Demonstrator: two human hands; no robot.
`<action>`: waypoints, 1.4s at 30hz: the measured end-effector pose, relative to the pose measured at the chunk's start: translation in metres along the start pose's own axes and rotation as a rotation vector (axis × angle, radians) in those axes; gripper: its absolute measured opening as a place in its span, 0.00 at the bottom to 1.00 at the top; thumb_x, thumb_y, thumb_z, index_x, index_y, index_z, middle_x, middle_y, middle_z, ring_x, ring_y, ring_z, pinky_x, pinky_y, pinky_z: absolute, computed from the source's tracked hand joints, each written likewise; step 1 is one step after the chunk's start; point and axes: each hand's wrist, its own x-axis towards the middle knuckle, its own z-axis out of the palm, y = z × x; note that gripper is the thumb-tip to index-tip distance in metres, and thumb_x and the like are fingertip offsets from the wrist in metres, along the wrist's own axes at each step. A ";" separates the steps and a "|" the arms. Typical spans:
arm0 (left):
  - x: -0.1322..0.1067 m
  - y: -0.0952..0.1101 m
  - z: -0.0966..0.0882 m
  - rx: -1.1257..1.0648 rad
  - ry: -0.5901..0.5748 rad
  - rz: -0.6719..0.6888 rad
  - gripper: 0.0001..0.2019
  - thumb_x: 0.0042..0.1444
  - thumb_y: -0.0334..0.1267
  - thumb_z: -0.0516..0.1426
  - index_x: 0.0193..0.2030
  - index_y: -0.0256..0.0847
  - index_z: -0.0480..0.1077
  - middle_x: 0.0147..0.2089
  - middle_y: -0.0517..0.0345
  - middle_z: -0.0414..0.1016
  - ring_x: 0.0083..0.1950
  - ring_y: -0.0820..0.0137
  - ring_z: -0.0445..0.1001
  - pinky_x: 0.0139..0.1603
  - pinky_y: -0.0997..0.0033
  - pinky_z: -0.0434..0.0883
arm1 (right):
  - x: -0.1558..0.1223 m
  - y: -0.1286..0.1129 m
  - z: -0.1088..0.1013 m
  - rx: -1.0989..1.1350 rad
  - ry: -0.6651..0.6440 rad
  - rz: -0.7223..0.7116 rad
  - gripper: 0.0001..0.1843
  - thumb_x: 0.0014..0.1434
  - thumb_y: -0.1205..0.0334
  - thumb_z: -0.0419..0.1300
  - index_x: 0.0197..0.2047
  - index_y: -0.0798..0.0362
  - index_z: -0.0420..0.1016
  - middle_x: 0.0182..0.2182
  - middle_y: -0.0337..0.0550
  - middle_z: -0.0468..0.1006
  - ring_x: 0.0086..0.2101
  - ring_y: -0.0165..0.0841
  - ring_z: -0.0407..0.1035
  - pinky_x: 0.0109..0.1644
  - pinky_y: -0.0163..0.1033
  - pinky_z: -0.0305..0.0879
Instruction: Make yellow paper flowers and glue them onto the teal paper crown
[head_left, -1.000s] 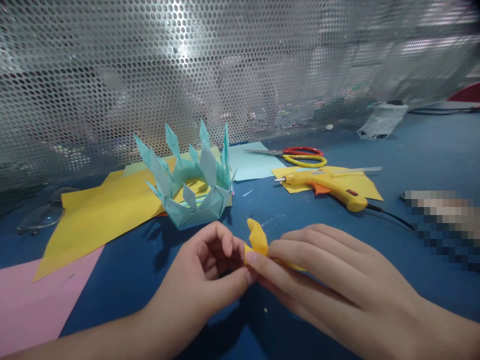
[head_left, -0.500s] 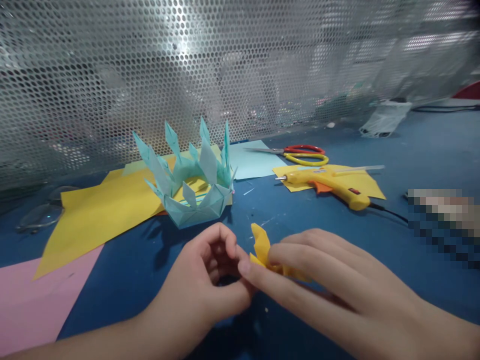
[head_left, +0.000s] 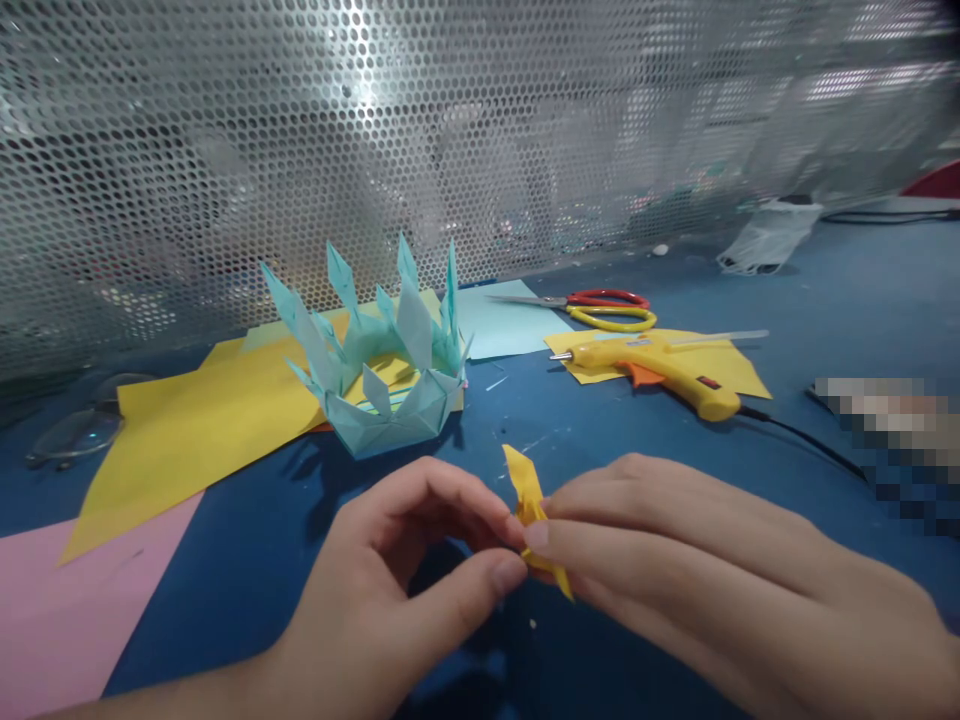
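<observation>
A small folded piece of yellow paper (head_left: 523, 475) is held between my hands above the blue table (head_left: 247, 560). My right hand (head_left: 705, 560) pinches it from the right, fingers close together, and hides part of it. From the left, my left hand (head_left: 375, 580) curves round with its index fingertip and thumb at the paper's near edge. Just beyond my left hand stands a light teal folded-paper crown (head_left: 397, 425) with pointed tips.
Yellow sheets (head_left: 202, 430) and a pink sheet (head_left: 97, 600) lie left, near eyeglasses (head_left: 75, 435). Scissors (head_left: 607, 300) rest partly on a pale blue sheet (head_left: 502, 320). A yellow glue gun (head_left: 652, 365) with a cord lies right. Perforated metal (head_left: 480, 140) stands behind.
The yellow piece has turned more upright between my hands. My left thumb and index finger have come up to it, and my right fingers have drawn closer together.
</observation>
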 end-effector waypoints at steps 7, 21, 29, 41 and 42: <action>-0.003 0.000 0.002 0.197 0.054 0.122 0.10 0.48 0.31 0.67 0.33 0.54 0.78 0.32 0.69 0.79 0.35 0.75 0.77 0.39 0.82 0.73 | -0.002 0.002 0.004 0.074 0.014 0.020 0.08 0.67 0.68 0.50 0.42 0.50 0.70 0.35 0.35 0.78 0.37 0.24 0.73 0.45 0.24 0.66; -0.002 0.002 0.002 0.290 0.130 0.146 0.10 0.44 0.28 0.68 0.29 0.51 0.79 0.30 0.72 0.80 0.32 0.79 0.78 0.36 0.90 0.72 | 0.007 -0.006 0.007 0.124 0.075 0.155 0.11 0.55 0.77 0.60 0.37 0.53 0.79 0.34 0.36 0.81 0.35 0.20 0.76 0.48 0.14 0.63; -0.003 -0.002 -0.001 0.397 0.131 0.311 0.10 0.47 0.27 0.66 0.28 0.50 0.78 0.30 0.70 0.80 0.30 0.80 0.77 0.33 0.88 0.72 | 0.011 -0.010 0.008 0.330 0.105 0.306 0.13 0.52 0.80 0.62 0.34 0.54 0.80 0.31 0.38 0.81 0.31 0.22 0.76 0.38 0.17 0.70; -0.006 -0.003 -0.001 0.585 0.110 0.521 0.06 0.51 0.27 0.63 0.28 0.42 0.75 0.27 0.66 0.72 0.29 0.78 0.71 0.30 0.80 0.68 | 0.003 -0.014 0.015 0.555 0.185 0.587 0.17 0.51 0.77 0.63 0.33 0.42 0.81 0.33 0.27 0.84 0.33 0.23 0.78 0.38 0.21 0.73; -0.006 -0.003 -0.001 0.588 0.116 0.504 0.06 0.51 0.27 0.62 0.28 0.43 0.75 0.27 0.67 0.71 0.29 0.78 0.71 0.30 0.80 0.68 | 0.004 -0.015 0.015 0.541 0.189 0.588 0.17 0.51 0.77 0.63 0.33 0.43 0.81 0.32 0.28 0.84 0.33 0.23 0.78 0.38 0.20 0.73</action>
